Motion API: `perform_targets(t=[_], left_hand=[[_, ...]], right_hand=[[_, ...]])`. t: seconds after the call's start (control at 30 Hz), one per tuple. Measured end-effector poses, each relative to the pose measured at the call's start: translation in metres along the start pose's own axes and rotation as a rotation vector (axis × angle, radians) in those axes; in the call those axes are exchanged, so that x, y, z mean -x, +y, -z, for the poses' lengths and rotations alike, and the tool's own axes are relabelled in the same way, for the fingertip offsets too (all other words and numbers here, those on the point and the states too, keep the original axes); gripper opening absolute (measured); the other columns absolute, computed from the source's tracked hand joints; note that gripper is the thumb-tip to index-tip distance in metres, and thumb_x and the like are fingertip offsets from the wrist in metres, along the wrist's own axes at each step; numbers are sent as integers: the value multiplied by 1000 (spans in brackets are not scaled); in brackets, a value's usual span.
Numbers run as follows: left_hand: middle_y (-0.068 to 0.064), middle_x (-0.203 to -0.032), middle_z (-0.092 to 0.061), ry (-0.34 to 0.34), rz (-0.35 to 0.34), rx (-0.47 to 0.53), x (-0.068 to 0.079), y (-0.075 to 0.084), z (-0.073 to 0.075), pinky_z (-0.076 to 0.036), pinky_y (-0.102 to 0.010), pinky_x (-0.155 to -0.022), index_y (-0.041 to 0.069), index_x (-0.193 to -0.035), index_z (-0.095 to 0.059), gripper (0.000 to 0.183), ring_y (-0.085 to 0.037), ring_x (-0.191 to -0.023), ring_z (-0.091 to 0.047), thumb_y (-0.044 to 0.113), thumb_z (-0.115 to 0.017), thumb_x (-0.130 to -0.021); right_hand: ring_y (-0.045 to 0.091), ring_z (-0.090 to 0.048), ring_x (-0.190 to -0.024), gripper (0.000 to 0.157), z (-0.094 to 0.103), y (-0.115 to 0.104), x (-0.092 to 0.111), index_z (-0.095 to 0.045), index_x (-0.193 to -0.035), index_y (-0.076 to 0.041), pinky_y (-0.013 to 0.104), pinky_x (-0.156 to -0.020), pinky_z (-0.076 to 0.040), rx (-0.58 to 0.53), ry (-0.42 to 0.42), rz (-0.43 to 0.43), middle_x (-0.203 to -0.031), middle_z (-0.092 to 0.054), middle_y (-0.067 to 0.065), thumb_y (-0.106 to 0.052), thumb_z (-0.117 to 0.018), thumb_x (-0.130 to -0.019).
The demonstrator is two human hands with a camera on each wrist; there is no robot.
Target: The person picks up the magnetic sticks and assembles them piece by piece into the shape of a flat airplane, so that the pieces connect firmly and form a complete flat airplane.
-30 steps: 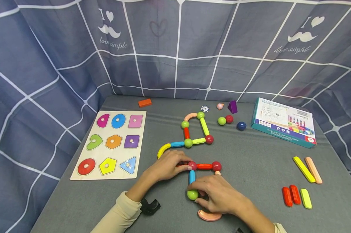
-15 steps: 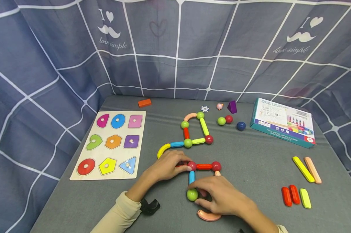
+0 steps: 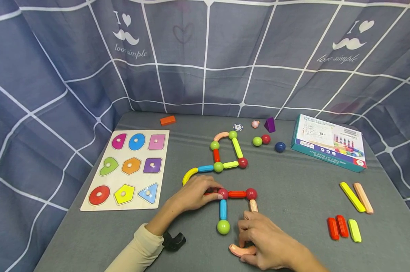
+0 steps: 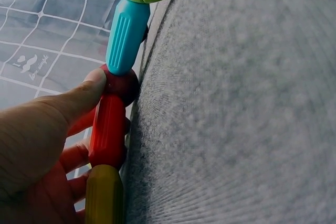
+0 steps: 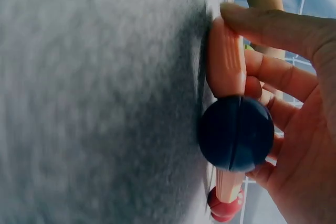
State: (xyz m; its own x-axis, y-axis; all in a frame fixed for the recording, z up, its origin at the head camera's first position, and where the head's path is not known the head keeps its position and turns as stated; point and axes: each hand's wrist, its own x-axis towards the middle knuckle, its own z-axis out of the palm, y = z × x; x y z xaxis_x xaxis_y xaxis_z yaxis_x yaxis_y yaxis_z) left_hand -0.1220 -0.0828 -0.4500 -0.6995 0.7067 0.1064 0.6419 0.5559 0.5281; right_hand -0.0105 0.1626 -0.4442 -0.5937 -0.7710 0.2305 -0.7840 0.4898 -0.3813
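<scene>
Pinching red ball (image 3: pixel 223 193) on counter (image 3: pixel 303 204) with curled left hand (image 3: pixel 197 192), prob to steady rods (image 3: pixel 237 194) joined there. Past green ball (image 3: pixel 223 227), gripping curved peach piece (image 3: pixel 237 250) with curled right hand (image 3: pixel 267 241), seemingly against navy ball (image 5: pixel 236 134), maybe for control at joint.

Glossy red ball (image 3: pixel 224 192), ribbed plastic-looking peach piece (image 5: pixel 226 59) (matt cloth (image 3: pixel 293 211) beneath).

We see a blue-grey curtain (image 3: pixel 181 85) hanging behind the table (image 3: pixel 293 189) and along both sides, crossed by white grid lines and printed with white moustaches (image 3: pixel 349 44). Grey fabric covers the tabletop, and we find the light soft and fairly even.
</scene>
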Motion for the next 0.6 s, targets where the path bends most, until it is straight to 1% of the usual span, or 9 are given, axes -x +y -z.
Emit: perform_targets(t=[0.1, 0.2, 0.3, 0.43, 0.53, 0.6], left_hand=[[14, -88, -58, 0, 3, -2, 0, 0, 0, -38, -22, -66, 22, -112, -70, 31, -9, -75, -52, 42, -63, -90], [13, -88, -59, 2, 7, -3, 0, 0, 0, -38, -22, -66, 22, -112, -70, 31, -9, -75, -52, 43, -63, -89], [12, -87, -59, 4, 10, -4, 0, 0, 0, -38, -22, -66, 23, -111, -70, 31, -10, -75, -53, 44, -64, -89], [13, -87, -59, 7, 6, -12, 0, 1, 0, -38, -22, -65, 23, -111, -71, 31, -10, -74, -53, 44, -64, -89], [13, -86, -59, 11, 2, -14, 0, 1, 0, -37, -22, -64, 23, -110, -71, 30, -9, -73, -53, 43, -64, -89], [13, -87, -59, 12, -1, -11, 0, 1, 0, -37, -21, -64, 23, -110, -71, 30, -9, -73, -53, 43, -64, -89]], right_hand=[[-1, -28, -72, 26, -3, -2, -1, -55, -65, -33, 17, -66, -24, 11, 7, 3, -71, -36, -20, -38, -81, -68], [-2, -27, -72, 27, -4, -3, -3, -54, -63, -32, 17, -67, -23, 14, 0, -10, -69, -36, -20, -33, -80, -67], [-3, -27, -73, 27, -5, -4, -3, -54, -64, -32, 16, -67, -23, 9, 10, -6, -70, -35, -20, -30, -80, -61], [-2, -26, -71, 28, -8, -3, -6, -52, -63, -30, 15, -67, -22, 10, 82, 43, -69, -34, -19, -28, -80, -57], [-1, -26, -70, 30, -9, -4, -9, -50, -62, -29, 14, -67, -21, 20, 127, 68, -68, -33, -19, -27, -79, -58], [-1, -26, -70, 30, -9, -5, -11, -49, -62, -29, 15, -68, -21, 27, 140, 68, -68, -33, -19, -28, -79, -59]])
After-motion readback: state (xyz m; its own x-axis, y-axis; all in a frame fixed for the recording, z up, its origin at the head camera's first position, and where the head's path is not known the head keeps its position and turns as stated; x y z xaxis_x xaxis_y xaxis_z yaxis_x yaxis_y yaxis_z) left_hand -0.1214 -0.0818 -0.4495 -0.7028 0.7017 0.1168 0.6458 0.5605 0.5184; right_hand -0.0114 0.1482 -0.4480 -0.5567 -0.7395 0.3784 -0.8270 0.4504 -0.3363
